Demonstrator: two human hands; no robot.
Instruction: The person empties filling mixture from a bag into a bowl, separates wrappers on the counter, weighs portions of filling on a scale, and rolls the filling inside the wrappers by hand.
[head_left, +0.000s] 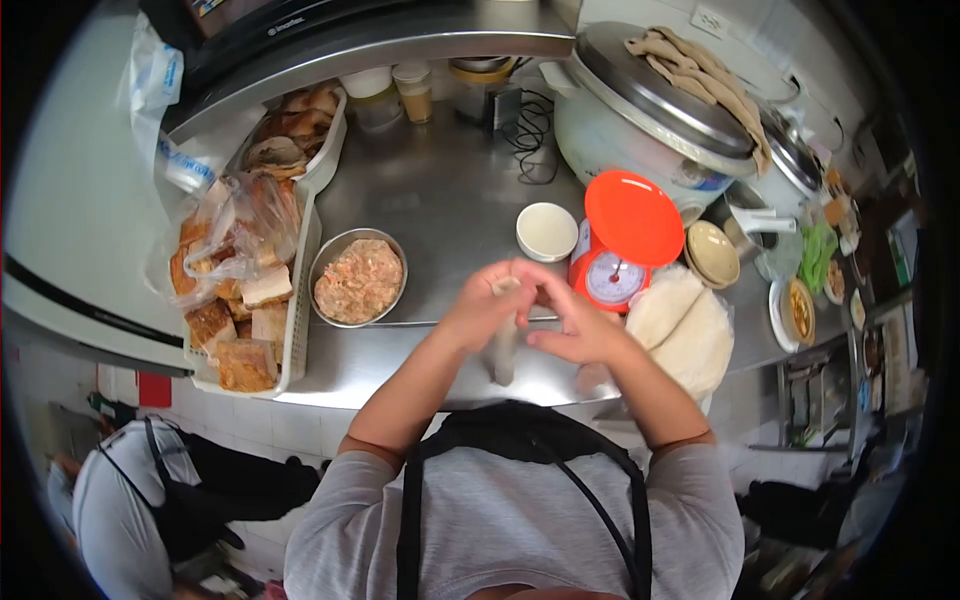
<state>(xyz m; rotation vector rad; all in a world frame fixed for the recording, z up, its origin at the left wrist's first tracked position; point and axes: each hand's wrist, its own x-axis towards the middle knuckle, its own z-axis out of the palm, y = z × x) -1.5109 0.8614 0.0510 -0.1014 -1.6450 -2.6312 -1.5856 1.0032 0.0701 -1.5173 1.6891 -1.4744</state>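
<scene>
My left hand (483, 308) is raised over the front edge of the steel counter, its fingers curled round a small pale piece (507, 287) that looks like dough. The fingertips of my right hand (580, 325) meet those of the left, while its thumb stands apart from the fingers. Below the hands a greyish stick-like shape (503, 355) is blurred, and I cannot tell what it is or whether it is held. To the left sits a metal bowl (318, 306) of minced meat filling (358, 280). Beside my right forearm lie pale round wrappers (680, 335) in plastic.
A red dial scale (632, 225) stands behind my right hand, next to a small white bowl (547, 232). Roast meat chunks (250, 365) fill a white basket (305, 300) at left. A large lidded cooker (620, 125) is at back right. Another person (130, 490) is at lower left.
</scene>
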